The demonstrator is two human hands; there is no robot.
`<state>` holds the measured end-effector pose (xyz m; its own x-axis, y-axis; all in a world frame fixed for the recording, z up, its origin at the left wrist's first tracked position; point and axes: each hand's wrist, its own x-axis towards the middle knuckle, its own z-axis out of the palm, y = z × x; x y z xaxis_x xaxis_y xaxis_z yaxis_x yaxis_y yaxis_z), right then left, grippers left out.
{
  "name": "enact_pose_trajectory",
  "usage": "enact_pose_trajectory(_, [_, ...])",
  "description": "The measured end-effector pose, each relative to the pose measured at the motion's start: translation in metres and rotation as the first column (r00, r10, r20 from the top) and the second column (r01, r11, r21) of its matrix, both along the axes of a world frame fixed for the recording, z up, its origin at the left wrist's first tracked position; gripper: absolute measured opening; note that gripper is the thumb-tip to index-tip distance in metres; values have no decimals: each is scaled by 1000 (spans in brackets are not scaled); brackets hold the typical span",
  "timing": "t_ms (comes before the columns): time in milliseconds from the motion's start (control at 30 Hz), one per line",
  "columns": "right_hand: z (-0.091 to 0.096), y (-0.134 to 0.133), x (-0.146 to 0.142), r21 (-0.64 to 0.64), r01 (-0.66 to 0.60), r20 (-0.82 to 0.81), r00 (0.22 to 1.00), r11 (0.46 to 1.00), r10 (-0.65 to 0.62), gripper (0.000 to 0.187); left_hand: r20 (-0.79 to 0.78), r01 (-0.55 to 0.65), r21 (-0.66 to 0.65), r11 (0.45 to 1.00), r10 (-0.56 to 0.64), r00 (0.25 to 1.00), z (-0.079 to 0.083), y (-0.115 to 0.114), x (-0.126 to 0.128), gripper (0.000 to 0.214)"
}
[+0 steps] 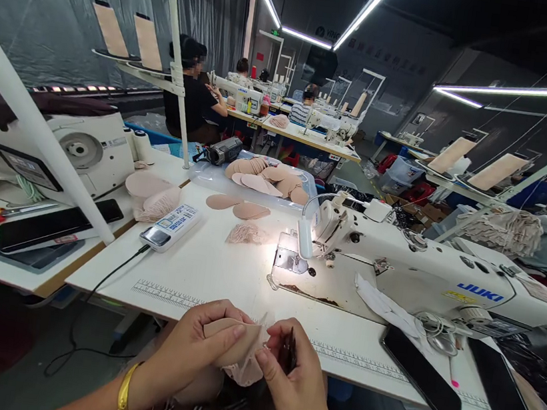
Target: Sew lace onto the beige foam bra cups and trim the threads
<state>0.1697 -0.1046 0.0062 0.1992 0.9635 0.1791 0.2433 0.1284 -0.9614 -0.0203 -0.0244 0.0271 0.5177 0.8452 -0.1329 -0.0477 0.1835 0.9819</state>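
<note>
My left hand (197, 343) grips a beige foam pad with pink lace (240, 352) just below the front edge of the white sewing table (209, 270). My right hand (295, 369) pinches the same piece from the right and also holds a small dark tool, perhaps thread snips (291, 350). A gold bangle (125, 392) sits on my left wrist. Two loose pads (237, 207) and a lace scrap (248, 233) lie farther back on the table.
A white JUKI sewing machine (445, 281) with a lit lamp stands to the right. A clear tray of pads (267, 178), a remote-like control box (170, 226) and two dark phones (425, 376) lie about. Other people sit at machines behind.
</note>
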Motion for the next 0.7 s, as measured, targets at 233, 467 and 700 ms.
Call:
enact_pose_trajectory(233, [3, 9, -7, -90, -46, -78, 996, 995, 39, 30, 25, 18, -47, 999, -17, 1000, 0, 0, 1, 34])
enact_pose_trajectory(467, [-7, 13, -6, -195, -201, -653, 757, 960, 25, 41, 40, 89, -10, 996, -89, 995, -6, 0, -3, 33])
enact_pose_trajectory(700, [-8, 9, -7, -106, -293, -732, 670, 950, 125, 38, 45, 114, 98, 989, -119, 992, -6, 12, -1, 41])
